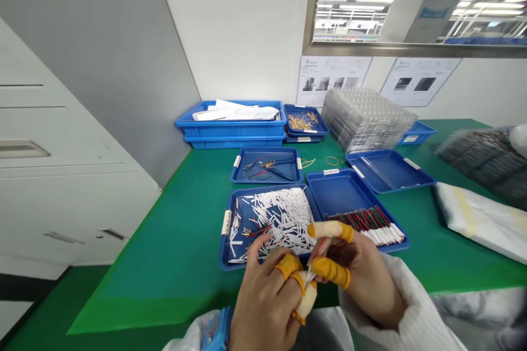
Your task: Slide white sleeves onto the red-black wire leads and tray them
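Note:
Yellow finger cots cover several of my fingertips. My left hand [272, 290] and my right hand [358, 263] meet just in front of the sleeve tray, both closed in a pinch. Between them are thin wires [319, 249], reddish near my right fingers, with a white end by my left fingers; the fingers partly hide them. Behind my left hand, a blue tray [228, 244] holds many short white sleeves [284, 211]. Wires with gold-coloured terminals [252, 231] show by my left index finger; whether it touches them I cannot tell.
Behind my right hand, a blue tray [333, 189] holds a row of red and green wires with white ends [370, 225]. Pliers [275, 169] lie in a tray farther back. Gold-coloured parts [300, 122], stacked clear trays [366, 115] and a blue bin [234, 129] stand along the wall.

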`<state>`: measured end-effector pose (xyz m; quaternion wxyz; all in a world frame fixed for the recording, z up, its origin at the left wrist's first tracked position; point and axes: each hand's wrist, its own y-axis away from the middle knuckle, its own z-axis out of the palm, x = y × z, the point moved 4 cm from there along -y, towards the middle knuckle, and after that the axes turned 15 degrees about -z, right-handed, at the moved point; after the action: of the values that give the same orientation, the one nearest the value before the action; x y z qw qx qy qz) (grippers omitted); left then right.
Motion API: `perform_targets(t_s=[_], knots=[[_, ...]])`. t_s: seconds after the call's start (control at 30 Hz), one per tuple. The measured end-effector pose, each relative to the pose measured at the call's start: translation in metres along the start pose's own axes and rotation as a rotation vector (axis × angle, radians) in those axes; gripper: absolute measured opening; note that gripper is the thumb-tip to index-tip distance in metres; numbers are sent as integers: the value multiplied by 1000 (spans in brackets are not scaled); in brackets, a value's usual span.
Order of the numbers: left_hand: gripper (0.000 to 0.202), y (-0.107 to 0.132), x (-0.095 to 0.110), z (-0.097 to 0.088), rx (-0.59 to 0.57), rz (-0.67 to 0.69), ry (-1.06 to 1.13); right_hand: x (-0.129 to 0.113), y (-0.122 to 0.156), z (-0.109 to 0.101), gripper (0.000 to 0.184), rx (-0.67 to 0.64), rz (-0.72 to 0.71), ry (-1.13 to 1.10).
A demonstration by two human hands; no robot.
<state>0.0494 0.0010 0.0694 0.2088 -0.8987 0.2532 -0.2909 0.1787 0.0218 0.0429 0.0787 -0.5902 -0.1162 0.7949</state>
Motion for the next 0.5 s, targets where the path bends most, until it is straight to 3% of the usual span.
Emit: perform_targets(t_s=[0.13, 0.23, 0.3, 0.37, 0.43, 0.5], knots=[[18, 2, -4, 9, -7, 26, 106, 11, -1, -3, 29, -4, 100, -238], [20, 7, -7, 21, -18, 102, 107, 14, 4, -5, 20, 34, 12, -198], [21, 8, -9, 26, -15, 128, 97, 14, 7, -8, 18, 83, -90, -106], [20, 8, -12, 32, -85, 122, 61, 13, 8, -15, 18, 91, -153, 45], [15, 9, -18, 35, -135, 125, 15, 9, 6, -32, 23, 118, -198, 287], [14, 12, -28, 34, -126, 122, -31, 0, 1, -63, 26, 191, -235, 533]])
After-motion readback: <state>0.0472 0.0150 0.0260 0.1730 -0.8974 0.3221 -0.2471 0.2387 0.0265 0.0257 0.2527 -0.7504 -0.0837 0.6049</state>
